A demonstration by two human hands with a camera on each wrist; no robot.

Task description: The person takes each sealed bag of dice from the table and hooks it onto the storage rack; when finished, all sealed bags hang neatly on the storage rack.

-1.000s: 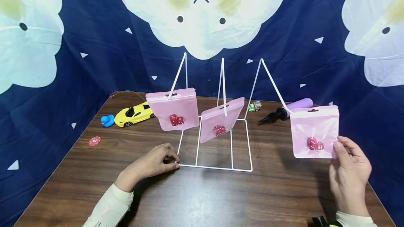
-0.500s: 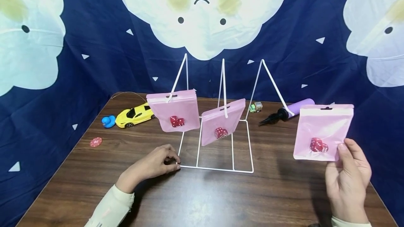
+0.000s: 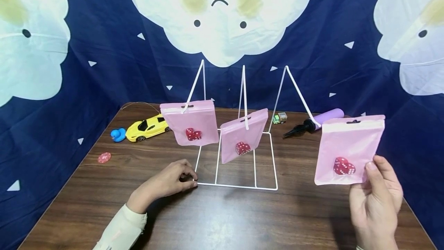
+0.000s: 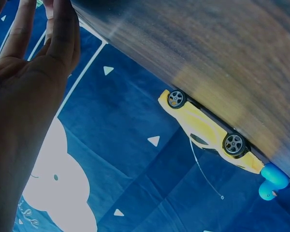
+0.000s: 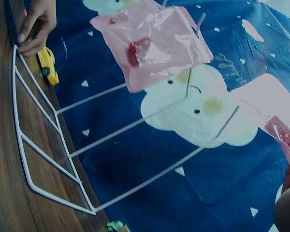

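A white wire display rack (image 3: 237,186) with three hooked arms stands on the table. My left hand (image 3: 170,178) holds its front left corner between thumb and fingers. Pink zip bags hang from two arms, a left bag (image 3: 190,120) and a middle bag (image 3: 231,135), each with red dice inside. On the right, my right hand (image 3: 378,203) pinches the lower right edge of a third pink bag (image 3: 350,142) holding red dice (image 3: 344,166). This bag's hang slot (image 3: 354,121) is to the right of the right arm's tip (image 3: 317,125), whose arm carries no bag.
Back left on the table (image 3: 138,219) are a yellow toy car (image 3: 147,127), a blue toy duck (image 3: 118,134) and a red poker chip (image 3: 104,157). Behind the rack's right side sit a small toy truck (image 3: 280,117) and a purple hand pump (image 3: 329,116). Dark blue cloth surrounds the table.
My right hand moved the third bag rightward from the right arm's tip, then back left and slightly lower, tilting it. My left hand stays at the rack's corner.
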